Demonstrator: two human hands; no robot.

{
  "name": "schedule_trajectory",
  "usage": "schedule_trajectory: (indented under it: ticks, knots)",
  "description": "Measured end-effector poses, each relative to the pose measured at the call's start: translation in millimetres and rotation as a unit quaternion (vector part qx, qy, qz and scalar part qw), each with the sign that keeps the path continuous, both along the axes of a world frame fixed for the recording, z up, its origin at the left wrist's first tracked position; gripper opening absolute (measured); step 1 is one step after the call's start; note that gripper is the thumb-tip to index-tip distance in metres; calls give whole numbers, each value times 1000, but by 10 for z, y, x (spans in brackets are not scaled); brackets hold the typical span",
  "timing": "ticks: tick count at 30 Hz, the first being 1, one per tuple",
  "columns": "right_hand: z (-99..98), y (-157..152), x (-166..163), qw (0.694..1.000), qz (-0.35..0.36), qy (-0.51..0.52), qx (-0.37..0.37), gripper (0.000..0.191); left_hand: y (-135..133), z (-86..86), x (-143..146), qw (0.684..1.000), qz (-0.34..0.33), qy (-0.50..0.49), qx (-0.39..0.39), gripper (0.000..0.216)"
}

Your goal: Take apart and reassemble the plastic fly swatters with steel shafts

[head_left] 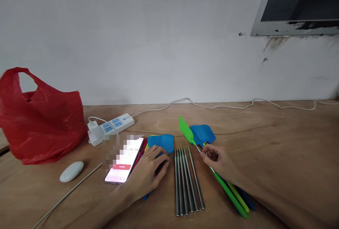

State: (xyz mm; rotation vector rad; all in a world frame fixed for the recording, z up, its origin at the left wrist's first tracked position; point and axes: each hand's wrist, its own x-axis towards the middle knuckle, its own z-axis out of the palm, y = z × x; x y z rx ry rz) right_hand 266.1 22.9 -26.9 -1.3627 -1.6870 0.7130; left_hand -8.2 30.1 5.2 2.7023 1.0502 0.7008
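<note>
My left hand [148, 170] rests palm down on a pile of fly-swatter heads, with a blue head [162, 141] showing just beyond its fingers. My right hand [218, 162] pinches the thin metal shaft of a green fly swatter [186, 130], whose head is tilted up above the table. Its green handle [230, 195] runs back under my wrist. A blue swatter head [202, 133] lies behind the green one. Several bare metal rods [186, 183] lie side by side between my hands.
A phone [124, 163] with a lit screen lies left of my left hand. Behind it are a white power strip [109, 127], a red plastic bag [39, 119] and a white oval object [71, 171]. A cable [225, 106] runs along the wall on the wooden table [278, 144].
</note>
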Motion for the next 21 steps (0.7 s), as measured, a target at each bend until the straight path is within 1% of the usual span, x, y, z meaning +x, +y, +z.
schedule_trajectory:
  ticks: [4, 7, 9, 12, 15, 17, 21]
  knots:
    - [27, 24, 24, 989, 39, 122, -79, 35, 3, -4, -4, 1000, -2, -7, 1, 21]
    - [65, 31, 43, 967, 63, 201, -141, 37, 4, 3, -2, 1000, -1, -12, 5, 20]
    - [95, 29, 41, 952, 75, 246, -167, 36, 1, 5, 2, 1000, -2, -15, 4, 20]
    - [137, 25, 26, 930, 83, 304, -189, 34, -13, -3, 16, 1000, -7, -20, -5, 20]
    - [163, 26, 20, 912, 79, 348, -203, 37, -24, -18, 28, 1000, -15, -23, -12, 20]
    - [176, 32, 24, 903, 74, 368, -209, 40, -22, -26, 32, 999, -20, -27, -14, 19]
    - [216, 36, 21, 889, 73, 393, -222, 40, -13, -19, 27, 998, -34, -44, -24, 21]
